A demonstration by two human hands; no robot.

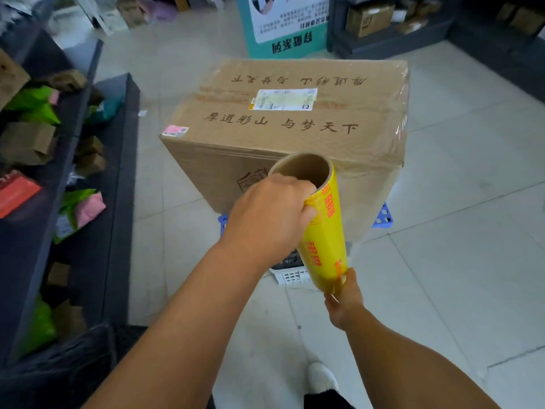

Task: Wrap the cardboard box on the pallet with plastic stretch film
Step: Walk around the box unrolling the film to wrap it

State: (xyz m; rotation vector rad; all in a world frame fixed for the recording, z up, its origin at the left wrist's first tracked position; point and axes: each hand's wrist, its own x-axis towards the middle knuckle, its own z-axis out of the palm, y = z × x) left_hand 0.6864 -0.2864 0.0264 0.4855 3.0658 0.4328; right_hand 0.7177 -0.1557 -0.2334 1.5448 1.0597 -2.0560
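A large cardboard box (283, 125) with printed characters and a white label stands on a blue plastic pallet (383, 216). Clear film covers its right side and near right corner. A yellow roll of stretch film (324, 240) stands nearly upright in front of the box's near face, its cardboard core open at the top. My left hand (268, 214) grips the roll's top end, fingers hooked into the core. My right hand (345, 299) holds the roll's bottom end from below. A sheet of film runs from the roll to the box's right side.
Dark shelves with parcels and coloured bags (38, 143) line the left. A teal sign (283, 25) stands behind the box, with more shelving (389, 28) at the back right. A white basket (290, 273) lies on the tiled floor by the pallet. My shoe (321, 379) shows below.
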